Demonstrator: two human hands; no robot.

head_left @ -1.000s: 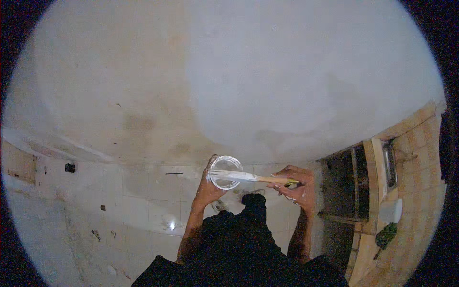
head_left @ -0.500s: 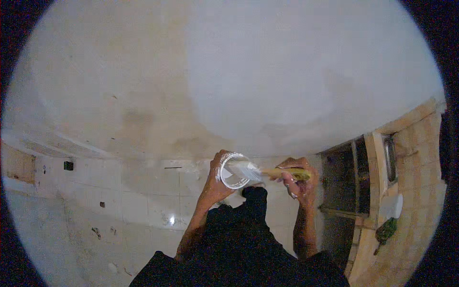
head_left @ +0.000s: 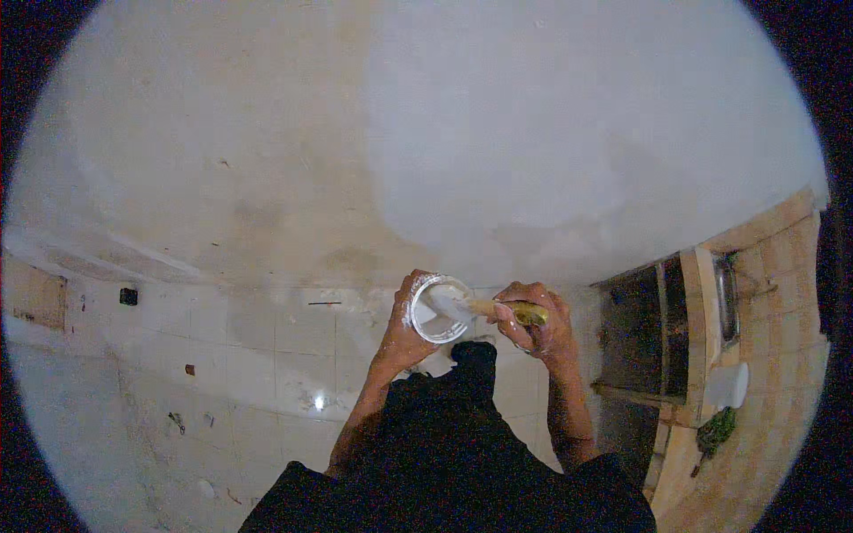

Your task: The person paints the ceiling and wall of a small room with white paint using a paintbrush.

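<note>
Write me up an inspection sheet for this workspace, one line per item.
Surface: pale tiled floor, stained in places.
Things in hand: white container, white smears on its rim; brush, its bristles at the container's mouth, depth inside unclear.
Clutter: dark block, small brown piece, thin dark strip.
Hands: left hand gripping the container; right hand closed on the brush handle, white specks on it.
Cables: nothing clearly seen.
Surroundings: wall, beige left, whiter right; dark opening at right.
</note>
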